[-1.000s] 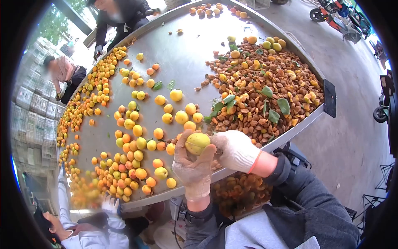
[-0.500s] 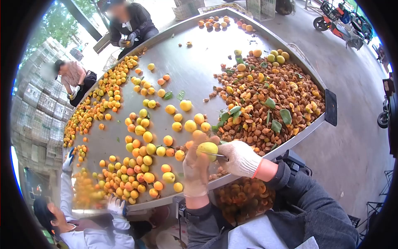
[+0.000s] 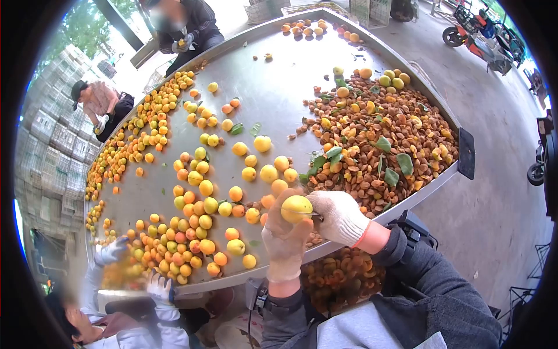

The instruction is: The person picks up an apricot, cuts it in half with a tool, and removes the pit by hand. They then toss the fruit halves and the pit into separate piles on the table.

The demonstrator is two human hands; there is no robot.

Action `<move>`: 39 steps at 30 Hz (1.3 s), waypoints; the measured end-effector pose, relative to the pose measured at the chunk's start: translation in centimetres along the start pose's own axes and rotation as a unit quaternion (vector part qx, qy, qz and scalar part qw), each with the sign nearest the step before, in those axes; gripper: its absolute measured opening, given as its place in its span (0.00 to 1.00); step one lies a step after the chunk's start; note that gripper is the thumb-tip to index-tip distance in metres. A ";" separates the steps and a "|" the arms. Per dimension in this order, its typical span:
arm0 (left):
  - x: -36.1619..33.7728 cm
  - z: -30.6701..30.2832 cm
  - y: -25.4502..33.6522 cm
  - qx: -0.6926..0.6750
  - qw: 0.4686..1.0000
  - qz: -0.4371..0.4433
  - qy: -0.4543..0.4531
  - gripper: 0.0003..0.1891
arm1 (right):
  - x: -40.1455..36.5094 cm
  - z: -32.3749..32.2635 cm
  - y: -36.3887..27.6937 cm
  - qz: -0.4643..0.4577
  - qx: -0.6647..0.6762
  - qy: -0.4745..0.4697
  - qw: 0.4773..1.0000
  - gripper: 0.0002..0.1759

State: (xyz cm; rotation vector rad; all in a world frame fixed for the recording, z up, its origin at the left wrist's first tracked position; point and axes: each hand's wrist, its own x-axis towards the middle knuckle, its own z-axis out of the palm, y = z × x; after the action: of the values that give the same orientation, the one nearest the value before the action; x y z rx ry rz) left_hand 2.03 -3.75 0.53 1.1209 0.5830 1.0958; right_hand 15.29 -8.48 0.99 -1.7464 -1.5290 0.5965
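A yellow apricot [image 3: 297, 208] is gripped in the fingers of my left hand [image 3: 284, 247], which wears a thin pale glove. My right hand [image 3: 338, 218], in a white knitted glove, is closed around a small knife [image 3: 316, 216]; its handle is hidden in the glove. The blade meets the apricot's right side. Both hands are over the near edge of the metal table [image 3: 218, 282]. Loose apricots [image 3: 206, 188] lie just left of my hands. Beyond my right hand spreads a heap of brown pits [image 3: 372, 168] with leaves and some fruit in it.
Below the table edge sits a container of apricot pieces [image 3: 343, 273]. A black phone-like slab [image 3: 466, 153] is at the table's right corner. One co-worker [image 3: 110, 331] reaches over fruit at left; two more sit along the far-left side. Stacked crates [image 3: 52, 139] stand behind them.
My left hand has turned the apricot, and both hands have shifted slightly right. The co-worker at lower left has brought one hand down toward the near fruit.
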 end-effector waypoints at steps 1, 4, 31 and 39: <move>-0.1 -0.1 0.3 -0.004 0.997 -0.081 0.000 0.38 | -0.1 0.1 -0.1 -0.006 -0.009 0.015 1.000 0.15; -0.8 0.1 1.2 0.098 0.994 -0.039 0.007 0.31 | -0.2 0.1 0.1 -0.034 -0.021 0.017 0.999 0.13; 0.4 -1.1 1.0 0.447 0.883 0.135 -0.040 0.34 | 0.5 -3.0 -0.8 0.162 0.390 -0.007 0.906 0.15; 0.2 -0.3 0.2 0.467 0.848 0.233 -0.098 0.35 | 0.4 -4.5 -0.6 0.052 0.270 -0.099 0.956 0.30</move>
State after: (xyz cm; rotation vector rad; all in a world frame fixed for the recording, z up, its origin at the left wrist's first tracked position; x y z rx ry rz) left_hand 1.74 -3.44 0.63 2.2955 0.7216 1.0867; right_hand 18.36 -9.04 4.29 -1.3753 -1.2467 1.1511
